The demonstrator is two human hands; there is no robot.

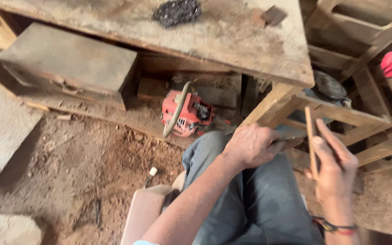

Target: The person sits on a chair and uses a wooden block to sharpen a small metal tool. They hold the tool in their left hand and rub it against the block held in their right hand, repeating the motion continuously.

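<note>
Both hands were busy: the right hand (336, 165) pinched a thin wooden strip (311, 140) upright for working, while the left hand (252, 145) closed round a partly hidden tool (291, 141) beside it, above the knee, near the desk (232, 41).

The person is wearing dark blue-grey trousers (259, 199) of worn, faded fabric. Both forearms are showing bare to the elbow. The left arm is showing a light blue sleeve (145, 242) edge at the frame bottom. The right wrist is carrying a braided wristband (334, 226) in red, black and yellow threads.
</note>
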